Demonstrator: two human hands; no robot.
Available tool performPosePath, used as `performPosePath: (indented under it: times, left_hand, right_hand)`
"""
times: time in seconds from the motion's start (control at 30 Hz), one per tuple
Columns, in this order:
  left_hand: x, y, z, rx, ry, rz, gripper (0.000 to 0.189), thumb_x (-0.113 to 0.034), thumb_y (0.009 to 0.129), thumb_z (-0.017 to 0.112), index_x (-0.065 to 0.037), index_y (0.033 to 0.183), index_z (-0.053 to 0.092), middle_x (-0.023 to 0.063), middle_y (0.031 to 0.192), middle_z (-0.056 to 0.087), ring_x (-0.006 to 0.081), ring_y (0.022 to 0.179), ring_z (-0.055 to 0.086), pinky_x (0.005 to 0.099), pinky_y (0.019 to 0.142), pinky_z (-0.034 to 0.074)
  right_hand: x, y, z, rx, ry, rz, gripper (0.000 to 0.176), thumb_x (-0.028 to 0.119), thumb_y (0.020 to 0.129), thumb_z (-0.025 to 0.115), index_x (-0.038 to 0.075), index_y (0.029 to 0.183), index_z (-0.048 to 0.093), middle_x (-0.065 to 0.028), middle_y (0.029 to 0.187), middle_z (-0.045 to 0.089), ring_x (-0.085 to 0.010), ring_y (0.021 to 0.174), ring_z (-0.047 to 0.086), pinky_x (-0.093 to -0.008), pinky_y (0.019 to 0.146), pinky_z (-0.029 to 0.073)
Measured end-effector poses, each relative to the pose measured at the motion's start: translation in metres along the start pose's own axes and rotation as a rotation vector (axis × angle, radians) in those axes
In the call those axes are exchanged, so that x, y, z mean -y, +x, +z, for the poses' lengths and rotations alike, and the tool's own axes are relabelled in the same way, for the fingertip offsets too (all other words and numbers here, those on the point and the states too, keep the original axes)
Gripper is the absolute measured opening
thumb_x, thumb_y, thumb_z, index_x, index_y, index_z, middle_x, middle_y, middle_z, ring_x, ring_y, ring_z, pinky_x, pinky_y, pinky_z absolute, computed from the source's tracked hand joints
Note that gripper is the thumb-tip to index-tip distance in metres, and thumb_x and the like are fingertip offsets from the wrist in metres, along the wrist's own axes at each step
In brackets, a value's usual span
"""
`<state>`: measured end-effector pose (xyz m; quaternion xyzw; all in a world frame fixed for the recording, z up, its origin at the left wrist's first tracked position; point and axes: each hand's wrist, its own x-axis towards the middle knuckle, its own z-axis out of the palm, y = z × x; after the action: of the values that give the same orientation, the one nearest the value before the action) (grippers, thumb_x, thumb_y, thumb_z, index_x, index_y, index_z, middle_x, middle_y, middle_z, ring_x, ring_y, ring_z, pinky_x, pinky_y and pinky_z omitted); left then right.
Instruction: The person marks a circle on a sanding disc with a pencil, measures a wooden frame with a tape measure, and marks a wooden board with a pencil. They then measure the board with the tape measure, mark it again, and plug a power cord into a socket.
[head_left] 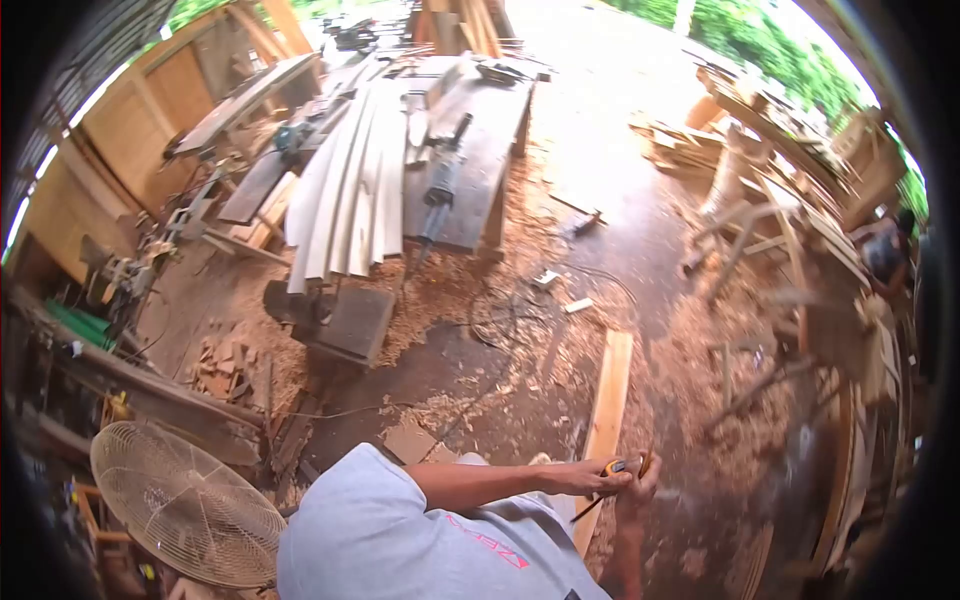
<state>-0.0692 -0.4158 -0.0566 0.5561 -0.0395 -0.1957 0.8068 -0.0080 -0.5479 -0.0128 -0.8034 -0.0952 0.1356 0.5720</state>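
Tape measure (619, 466), yellow and orange, is held just above the near end of a long pale plank (610, 390) that lies flat on the shaving-strewn floor (560, 150) of an open woodworking shed. The left hand (590, 478) reaches in from the left on a bare forearm and is clenched around the tape's case. The right hand (641, 487) comes up from the bottom of the view and meets it on the right, touching, with fingers curled; whether it grips the case or something else is too small to tell. A thin dark stick (590, 507), perhaps a pencil, slants down from between the hands. The plank's long axis runs away from the person, leaning slightly right, so nearly all of its length lies beyond both hands; the left hand sits directly over it, the right at its right edge. Farther out, a workbench (500, 130) carries pale curved boards (350, 190) and a power tool (441, 190). A wire-caged fan (185, 505) stands at lower left, and another person (885, 250) works at the far right.
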Motion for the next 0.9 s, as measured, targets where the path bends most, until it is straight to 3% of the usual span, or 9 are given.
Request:
performPosePath:
  times: [0.1,0.3,0.43,0.5,0.6,0.63,0.77,0.83,0.9]
  left_hand:
    - [-0.053,0.021,-0.068,-0.317,0.240,0.362,0.068,-0.047,0.098,0.052,-0.004,0.145,0.029,0.0148,0.128,0.045,0.0246,0.120,0.042,0.0374,0.104,0.035]
    - [-0.089,-0.001,-0.173,-0.873,0.206,0.373,0.074,-0.042,0.097,0.057,0.003,0.146,0.025,0.0186,0.140,0.040,0.0249,0.130,0.039,0.0359,0.110,0.029]
    - [-0.125,-0.059,-0.246,-0.787,-0.194,0.257,0.072,-0.040,0.095,0.060,0.001,0.147,0.033,0.0174,0.138,0.046,0.0236,0.130,0.043,0.0340,0.110,0.032]
    - [-0.101,-0.083,-0.296,-1.128,0.235,0.197,0.058,-0.035,0.095,0.063,-0.001,0.139,0.047,0.0148,0.135,0.054,0.0212,0.127,0.049,0.0332,0.105,0.042]
    - [-0.128,-0.151,-0.347,-1.619,-0.103,0.504,0.043,-0.021,0.093,0.066,0.003,0.127,0.056,0.0125,0.123,0.062,0.0190,0.108,0.062,0.0294,0.092,0.052]
    - [-0.141,-0.187,-0.360,-1.950,0.176,0.222,0.046,-0.025,0.094,0.062,0.008,0.124,0.056,0.0168,0.108,0.068,0.0258,0.103,0.065,0.0327,0.092,0.051]
    - [-0.072,-0.316,-0.418,-2.965,0.340,0.109,0.058,-0.024,0.092,0.063,0.000,0.139,0.039,0.0179,0.122,0.049,0.0269,0.109,0.050,0.0431,0.094,0.040]
    - [-0.070,-0.345,-0.423,-3.145,-0.392,0.086,0.070,-0.038,0.088,0.068,0.001,0.139,0.041,0.0191,0.132,0.046,0.0272,0.116,0.048,0.0395,0.097,0.039]
    - [-0.053,-0.376,-0.417,-2.699,-0.757,0.424,0.073,-0.048,0.085,0.070,0.002,0.133,0.048,0.0173,0.134,0.050,0.0273,0.122,0.047,0.0384,0.102,0.037]
  right_hand:
    - [0.060,0.104,0.039,0.344,-0.150,0.017,0.048,0.045,0.091,0.063,0.000,0.104,0.054,-0.0108,0.091,0.061,-0.0180,0.081,0.060,-0.0338,0.069,0.049]
    - [0.096,0.233,0.179,0.979,0.052,-0.034,0.035,0.027,0.090,0.069,0.002,0.107,0.053,-0.0032,0.090,0.058,-0.0104,0.080,0.058,-0.0247,0.069,0.049]
    - [0.086,0.279,0.276,1.083,0.133,0.241,0.029,0.018,0.085,0.072,0.001,0.105,0.059,-0.0050,0.088,0.062,-0.0127,0.086,0.062,-0.0242,0.070,0.051]
    - [0.065,0.308,0.321,1.005,0.081,0.369,0.032,0.038,0.090,0.063,0.007,0.099,0.063,-0.0009,0.077,0.062,-0.0102,0.064,0.059,-0.0196,0.053,0.043]
    - [0.116,0.328,0.370,0.973,0.173,0.714,0.032,0.050,0.087,0.061,0.020,0.075,0.055,0.0067,0.061,0.052,-0.0057,0.047,0.048,-0.0229,0.039,0.028]
    - [0.131,0.335,0.387,0.920,0.105,0.596,0.034,0.052,0.087,0.060,0.021,0.074,0.053,0.0074,0.060,0.051,-0.0052,0.043,0.043,-0.0229,0.037,0.022]
    - [0.181,0.424,0.452,1.005,-0.111,0.277,0.040,0.053,0.088,0.059,0.015,0.074,0.055,0.0040,0.059,0.051,-0.0048,0.045,0.043,-0.0229,0.039,0.029]
    - [0.203,0.462,0.497,0.947,-0.248,0.057,0.046,0.053,0.086,0.063,0.007,0.079,0.060,0.0007,0.063,0.052,-0.0083,0.047,0.044,-0.0252,0.042,0.034]
    - [0.192,0.512,0.553,1.051,-0.329,-0.043,0.056,0.054,0.083,0.064,-0.001,0.093,0.063,-0.0103,0.075,0.063,-0.0213,0.062,0.061,-0.0342,0.058,0.048]
